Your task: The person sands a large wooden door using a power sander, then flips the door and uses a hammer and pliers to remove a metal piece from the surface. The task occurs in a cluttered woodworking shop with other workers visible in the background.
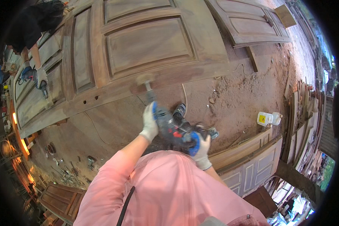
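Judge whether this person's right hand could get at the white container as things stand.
Probably not: the right hand grips the power tool, and the white container sits well off to the right.

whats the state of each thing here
left hand, gloved, closed around the power tool's front
right hand, gloved, closed around its rear
power tool, held slantwise
its head, blurred, apparently spinning
large panelled door, face up, patchy surface
co-worker's tool, held in a gloved hand

Dusty brown floor [233,101]; warm light [25,147]
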The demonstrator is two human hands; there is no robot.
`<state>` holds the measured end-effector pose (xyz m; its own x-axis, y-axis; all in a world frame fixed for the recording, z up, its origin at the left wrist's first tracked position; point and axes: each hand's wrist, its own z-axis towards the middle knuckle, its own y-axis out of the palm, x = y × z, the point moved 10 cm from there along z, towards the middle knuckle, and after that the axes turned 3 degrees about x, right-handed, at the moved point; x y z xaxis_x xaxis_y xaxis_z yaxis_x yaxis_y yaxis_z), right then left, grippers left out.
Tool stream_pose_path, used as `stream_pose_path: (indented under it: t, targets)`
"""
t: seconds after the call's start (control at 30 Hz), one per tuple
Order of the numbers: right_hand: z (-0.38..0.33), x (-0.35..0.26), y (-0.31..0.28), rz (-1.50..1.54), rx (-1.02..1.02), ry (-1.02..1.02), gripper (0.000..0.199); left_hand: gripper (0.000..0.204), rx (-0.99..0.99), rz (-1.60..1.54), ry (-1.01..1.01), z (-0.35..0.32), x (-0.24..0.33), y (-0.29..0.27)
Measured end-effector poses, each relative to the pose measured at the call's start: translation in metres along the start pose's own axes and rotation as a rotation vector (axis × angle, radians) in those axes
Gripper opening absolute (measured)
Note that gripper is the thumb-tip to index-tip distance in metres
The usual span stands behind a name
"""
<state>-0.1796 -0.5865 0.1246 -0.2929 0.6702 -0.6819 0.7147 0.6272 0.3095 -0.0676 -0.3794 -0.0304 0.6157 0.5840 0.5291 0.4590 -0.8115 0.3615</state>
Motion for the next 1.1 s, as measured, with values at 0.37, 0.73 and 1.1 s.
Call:
stream_pose_path:
  t: [0.37, 0.73, 1.1]
  targets:
    - [-0.006, 0.003, 0.056, -0.096, -0.145, -0.032, 0.015, 0.03, -0.051, -0.132, -0.063, -0.009, 0.025, -0.016]
    - [-0.039, -0.004, 0.058, -0.117, -0.036, -0.077, 0.016, 0.025, 0.006, -0.106, 0.024, -0.024, 0.022, -0.037]
    - [-0.04, 0.087, 0.132, -0.294, -0.397, 0.1, 0.024, 0.029, 0.127, -0.283, 0.021, -0.073, 0.103, -0.129]
